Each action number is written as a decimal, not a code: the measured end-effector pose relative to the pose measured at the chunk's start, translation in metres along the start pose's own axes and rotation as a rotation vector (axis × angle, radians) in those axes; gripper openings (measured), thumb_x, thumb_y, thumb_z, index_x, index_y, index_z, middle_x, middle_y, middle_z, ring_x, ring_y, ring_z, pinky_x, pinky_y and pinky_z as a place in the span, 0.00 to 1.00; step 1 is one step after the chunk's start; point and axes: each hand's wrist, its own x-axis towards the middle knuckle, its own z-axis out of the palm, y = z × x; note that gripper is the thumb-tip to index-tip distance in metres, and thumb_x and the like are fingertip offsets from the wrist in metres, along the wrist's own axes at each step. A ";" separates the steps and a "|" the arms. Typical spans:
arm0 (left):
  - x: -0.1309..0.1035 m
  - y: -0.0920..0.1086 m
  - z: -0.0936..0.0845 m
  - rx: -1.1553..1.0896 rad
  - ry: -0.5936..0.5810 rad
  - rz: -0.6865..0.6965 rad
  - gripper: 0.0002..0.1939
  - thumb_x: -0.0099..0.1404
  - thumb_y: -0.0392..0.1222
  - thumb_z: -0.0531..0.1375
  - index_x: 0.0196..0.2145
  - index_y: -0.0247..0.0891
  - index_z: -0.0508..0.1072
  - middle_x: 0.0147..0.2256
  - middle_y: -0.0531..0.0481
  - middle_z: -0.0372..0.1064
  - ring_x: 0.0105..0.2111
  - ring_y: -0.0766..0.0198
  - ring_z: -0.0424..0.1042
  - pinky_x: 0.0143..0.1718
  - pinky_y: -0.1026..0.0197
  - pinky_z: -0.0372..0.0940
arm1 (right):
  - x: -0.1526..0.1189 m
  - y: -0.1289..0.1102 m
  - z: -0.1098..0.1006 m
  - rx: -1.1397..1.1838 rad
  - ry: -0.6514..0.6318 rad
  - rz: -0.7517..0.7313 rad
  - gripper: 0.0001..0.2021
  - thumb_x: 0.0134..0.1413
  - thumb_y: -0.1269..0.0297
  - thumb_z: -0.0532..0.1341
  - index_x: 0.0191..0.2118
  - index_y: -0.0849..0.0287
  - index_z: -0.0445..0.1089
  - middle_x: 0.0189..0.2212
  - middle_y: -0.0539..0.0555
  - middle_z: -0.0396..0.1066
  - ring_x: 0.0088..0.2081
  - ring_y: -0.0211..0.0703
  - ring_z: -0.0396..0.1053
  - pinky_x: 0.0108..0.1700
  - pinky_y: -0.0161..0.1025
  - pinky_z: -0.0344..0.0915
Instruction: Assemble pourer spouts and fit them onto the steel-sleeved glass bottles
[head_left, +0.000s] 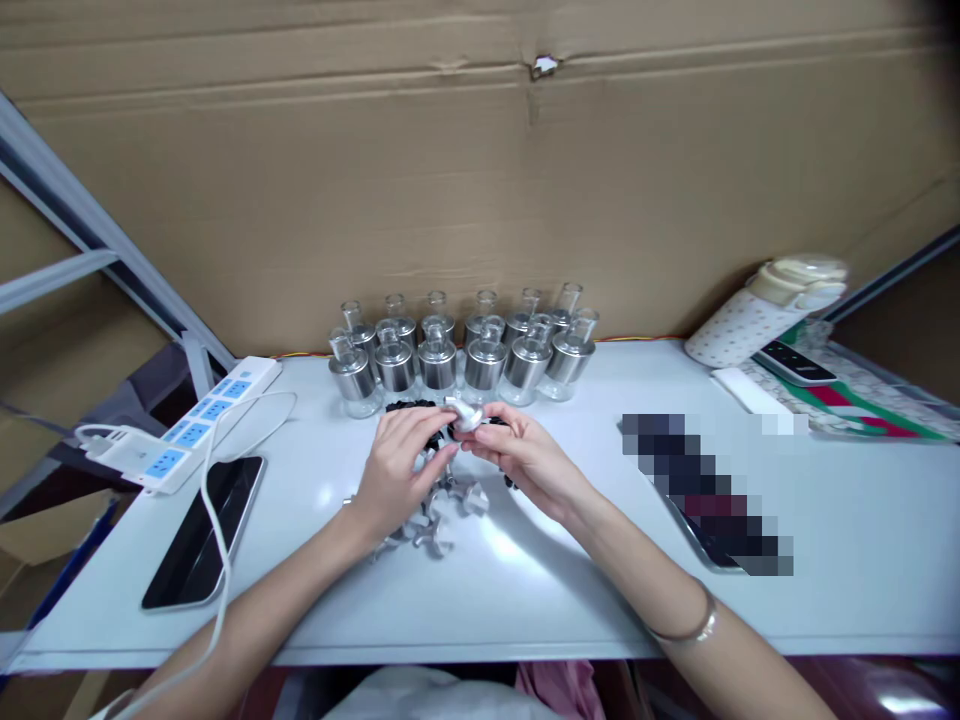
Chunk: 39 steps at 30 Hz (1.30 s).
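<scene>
Near the middle of the white table, my right hand [525, 450] pinches a small silver metal spout piece [465, 412] between thumb and fingers. My left hand [401, 465] is beside it, its fingertips near the piece's left side and its thumb apart from the fingers. Beneath and behind the hands lie small black parts [411, 406], partly covered. More silver metal pieces [435, 530] are heaped on the table below my left hand. Behind stand two rows of glass bottles with silver metal bands [438, 362], upright with open necks.
At left lie a white power strip [196, 425] with a cable and a black tablet-like device [204, 532]. A dotted bottle [739, 315], a black remote-like object [795, 362] and a blurred-out device [705, 495] are at right. A cardboard wall [465, 180] rises behind.
</scene>
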 end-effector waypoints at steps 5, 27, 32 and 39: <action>-0.002 0.002 0.005 -0.039 -0.003 0.038 0.16 0.68 0.43 0.57 0.53 0.39 0.66 0.46 0.41 0.74 0.45 0.56 0.73 0.45 0.54 0.66 | -0.001 0.002 0.003 -0.087 -0.031 -0.042 0.15 0.36 0.63 0.73 0.30 0.57 0.68 0.27 0.48 0.78 0.34 0.42 0.77 0.46 0.40 0.67; -0.019 -0.001 0.004 -0.111 0.065 -0.013 0.08 0.65 0.32 0.58 0.42 0.40 0.71 0.35 0.51 0.62 0.34 0.66 0.70 0.34 0.64 0.70 | -0.008 0.007 0.007 -0.707 -0.015 -0.350 0.12 0.47 0.56 0.66 0.34 0.59 0.71 0.28 0.51 0.72 0.31 0.40 0.68 0.36 0.38 0.65; -0.020 0.000 0.005 -0.088 0.001 0.045 0.12 0.66 0.36 0.59 0.48 0.41 0.69 0.40 0.47 0.65 0.40 0.61 0.70 0.41 0.59 0.70 | -0.005 0.007 0.000 -0.756 -0.016 -0.387 0.13 0.57 0.55 0.60 0.40 0.57 0.74 0.38 0.55 0.75 0.40 0.44 0.72 0.40 0.38 0.67; -0.017 0.000 0.003 -0.184 -0.094 0.095 0.19 0.69 0.42 0.56 0.57 0.41 0.63 0.43 0.43 0.72 0.43 0.58 0.72 0.43 0.56 0.69 | -0.003 0.000 -0.006 -0.845 -0.119 -0.398 0.16 0.62 0.55 0.55 0.43 0.57 0.76 0.39 0.55 0.77 0.42 0.45 0.72 0.47 0.41 0.66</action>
